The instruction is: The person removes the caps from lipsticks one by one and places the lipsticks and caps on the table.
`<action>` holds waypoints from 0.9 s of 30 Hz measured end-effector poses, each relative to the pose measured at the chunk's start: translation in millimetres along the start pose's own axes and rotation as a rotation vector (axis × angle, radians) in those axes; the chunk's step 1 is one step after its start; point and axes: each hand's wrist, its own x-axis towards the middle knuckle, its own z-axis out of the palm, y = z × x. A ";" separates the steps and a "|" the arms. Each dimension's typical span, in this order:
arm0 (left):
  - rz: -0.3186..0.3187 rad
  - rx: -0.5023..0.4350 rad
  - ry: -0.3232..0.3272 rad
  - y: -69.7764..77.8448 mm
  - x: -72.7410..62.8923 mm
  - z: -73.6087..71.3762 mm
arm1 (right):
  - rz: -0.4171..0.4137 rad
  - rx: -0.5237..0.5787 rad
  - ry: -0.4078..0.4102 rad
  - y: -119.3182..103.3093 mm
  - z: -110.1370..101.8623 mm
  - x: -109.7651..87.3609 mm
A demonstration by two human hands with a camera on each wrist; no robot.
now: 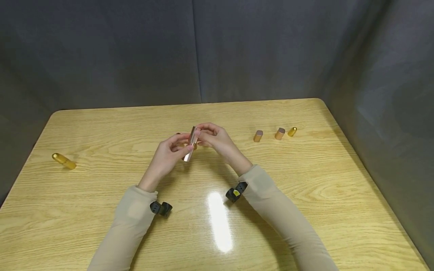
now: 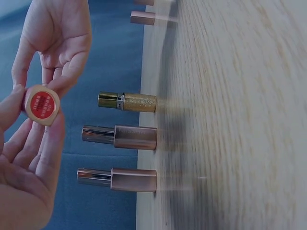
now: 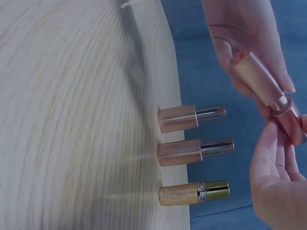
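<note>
My left hand (image 1: 167, 156) grips the lower part of a rose-gold lipstick (image 2: 42, 105), its round red base label facing the left wrist view. The fingers and thumb of my right hand (image 1: 217, 139) pinch its upper end, the cap (image 3: 290, 125). A shiny ring shows between cap and base in the right wrist view. The lipstick is tilted and held above the table. Beyond the hands stand two rose-gold lipstick bases (image 2: 135, 137) with silver inner tubes and a glittery gold base (image 2: 139, 102), all uncapped and mostly hidden by the hands in the head view.
On the wooden table (image 1: 305, 210), two rose-gold caps (image 1: 280, 133) and a gold rounded cap (image 1: 292, 131) stand at the right. A gold capped lipstick (image 1: 63, 160) is at the far left. Dark curtains (image 1: 135, 52) hang behind the table and at its sides.
</note>
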 end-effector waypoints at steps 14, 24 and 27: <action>-0.003 0.069 -0.009 -3.3 -1.3 -7.5 | -0.085 0.147 0.113 -8.4 -10.4 1.2; -0.025 0.069 0.080 -3.6 -3.1 -25.4 | -0.115 0.096 0.122 -11.1 -25.8 1.5; -0.038 0.063 0.115 -4.3 -4.1 -30.6 | -0.126 0.042 0.118 -11.7 -30.2 0.3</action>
